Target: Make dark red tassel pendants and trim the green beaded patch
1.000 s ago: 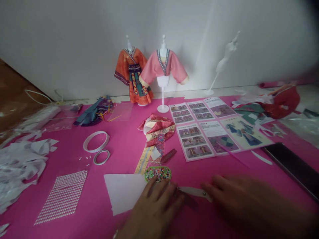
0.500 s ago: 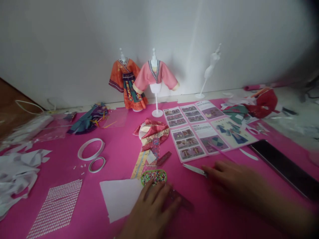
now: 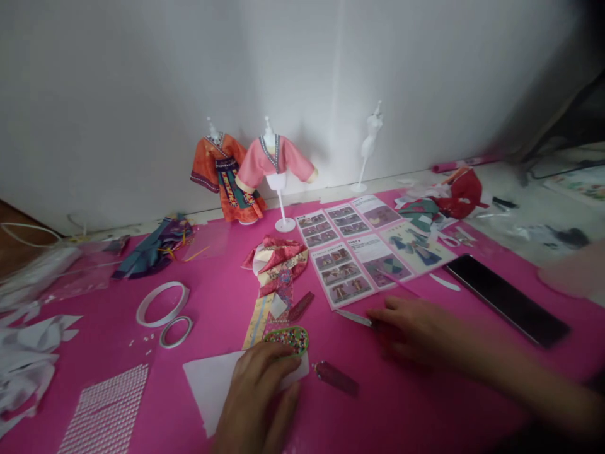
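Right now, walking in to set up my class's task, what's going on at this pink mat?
Someone is working at a pink mat. The left hand is at a green-rimmed tray of colourful beads, over a white sheet. The right hand is at a slim, pointed tool; its grip is hard to make out. A dark pink strip lies between the hands. Behind stand an orange-robed mannequin and a pink-jacketed one.

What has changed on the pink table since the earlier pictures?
The left hand has moved left, uncovering the far end of the dark strip. The right hand has carried the pointed blade forward to the instruction sheet's near-left corner. That sheet and the pink-jacketed mannequin stayed put.
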A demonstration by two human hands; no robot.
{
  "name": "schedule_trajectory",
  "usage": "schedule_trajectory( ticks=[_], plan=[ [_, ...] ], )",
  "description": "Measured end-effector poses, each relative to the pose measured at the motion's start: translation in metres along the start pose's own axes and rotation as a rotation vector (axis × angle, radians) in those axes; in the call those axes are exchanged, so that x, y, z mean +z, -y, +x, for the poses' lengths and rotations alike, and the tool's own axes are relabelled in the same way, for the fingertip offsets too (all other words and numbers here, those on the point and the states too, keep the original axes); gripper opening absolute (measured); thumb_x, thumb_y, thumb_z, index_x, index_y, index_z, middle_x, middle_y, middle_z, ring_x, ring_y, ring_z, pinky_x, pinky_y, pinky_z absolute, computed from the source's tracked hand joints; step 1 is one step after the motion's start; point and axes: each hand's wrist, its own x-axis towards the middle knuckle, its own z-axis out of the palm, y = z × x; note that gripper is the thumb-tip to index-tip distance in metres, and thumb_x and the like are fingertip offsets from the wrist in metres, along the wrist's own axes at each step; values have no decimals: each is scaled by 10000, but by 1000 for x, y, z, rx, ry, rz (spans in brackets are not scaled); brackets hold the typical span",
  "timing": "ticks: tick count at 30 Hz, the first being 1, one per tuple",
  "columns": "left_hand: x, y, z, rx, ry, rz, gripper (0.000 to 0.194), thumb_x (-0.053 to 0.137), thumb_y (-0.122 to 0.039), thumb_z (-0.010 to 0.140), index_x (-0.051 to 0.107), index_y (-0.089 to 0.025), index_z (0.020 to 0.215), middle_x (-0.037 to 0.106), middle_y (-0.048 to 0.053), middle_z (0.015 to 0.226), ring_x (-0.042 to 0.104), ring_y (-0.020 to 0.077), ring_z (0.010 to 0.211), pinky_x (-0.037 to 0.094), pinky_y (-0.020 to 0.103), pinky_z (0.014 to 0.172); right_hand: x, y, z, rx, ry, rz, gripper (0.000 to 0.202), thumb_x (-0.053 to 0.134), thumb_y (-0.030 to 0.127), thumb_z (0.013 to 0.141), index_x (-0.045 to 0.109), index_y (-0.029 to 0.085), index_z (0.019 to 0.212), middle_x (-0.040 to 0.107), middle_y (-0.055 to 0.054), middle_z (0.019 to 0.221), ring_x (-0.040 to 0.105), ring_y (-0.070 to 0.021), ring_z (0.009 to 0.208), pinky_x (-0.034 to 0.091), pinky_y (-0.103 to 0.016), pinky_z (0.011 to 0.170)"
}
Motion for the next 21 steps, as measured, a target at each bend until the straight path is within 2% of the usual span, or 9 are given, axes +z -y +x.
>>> schedule_trajectory(
  ticks=[2, 4, 8, 11, 14, 16, 17, 19, 21],
  plan=[
    [0, -2, 0, -107, -22, -75, 178, 541, -225, 966, 595, -299, 1119, 633, 36, 1141, 566, 219, 1116, 446, 344, 942, -7, 3, 2, 7, 19, 41, 430, 649, 135, 754, 678, 249, 1167, 679, -65, 960, 665, -245, 819, 410, -304, 634],
    [0, -3, 0, -151, -32, -100, 161, 534, -232, 972, 602, -309, 1096, 632, 27, 1115, 571, 217, 1096, 449, 350, 939, -13, 5, 3, 3, 32, 77, 406, 658, 127, 737, 686, 237, 1126, 677, -66, 957, 662, -244, 832, 428, -305, 656],
    [-3, 2, 4, -80, -8, -60, 163, 566, -215, 956, 608, -299, 1089, 664, 31, 1060, 627, 212, 1018, 505, 329, 861, -18, 5, 0, -23, 25, 139, 341, 640, 153, 775, 678, 245, 1101, 670, -49, 941, 651, -211, 804, 432, -283, 647],
    [-6, 5, 7, -35, -2, -44, 146, 572, -212, 948, 618, -278, 1070, 684, 43, 1020, 666, 215, 952, 545, 323, 801, -16, 13, -6, -10, -66, 161, 272, 574, 160, 859, 669, 249, 1098, 659, -49, 988, 636, -197, 823, 431, -292, 683],
    [-8, 3, 9, -28, -18, -73, 143, 561, -197, 946, 625, -270, 1051, 690, 44, 995, 682, 208, 919, 563, 313, 782, -8, 37, -10, 46, -182, 185, 210, 477, 140, 939, 665, 216, 994, 665, -47, 973, 631, -180, 817, 422, -297, 710],
    [-9, 1, 9, -34, -39, -106, 133, 566, -187, 939, 632, -267, 1022, 693, 39, 978, 687, 204, 909, 567, 304, 779, 2, 58, -9, 62, -191, 209, 185, 505, 142, 943, 663, 213, 878, 679, -23, 901, 645, -160, 776, 407, -273, 669],
    [-9, 0, 9, -40, -51, -126, 124, 568, -185, 936, 636, -266, 1002, 695, 35, 965, 688, 202, 900, 567, 299, 773, 7, 69, -8, 76, -186, 214, 147, 571, 179, 924, 654, 210, 807, 688, -14, 862, 645, -159, 720, 384, -270, 619],
    [-9, -1, 9, -74, -55, -184, 117, 572, -184, 934, 649, -265, 968, 695, 27, 944, 685, 198, 888, 560, 295, 773, 17, 87, -5, 155, -196, 214, 281, 612, 332, 944, 617, 194, 699, 682, -26, 741, 645, -178, 625, 325, -283, 542],
    [-10, -2, 9, -122, -48, -256, 124, 570, -186, 938, 663, -267, 952, 691, 20, 933, 674, 195, 892, 544, 296, 789, 25, 100, -2, 229, -220, 222, 340, 597, 435, 955, 611, 187, 722, 683, -42, 698, 654, -197, 598, 280, -286, 508]
  ],
)
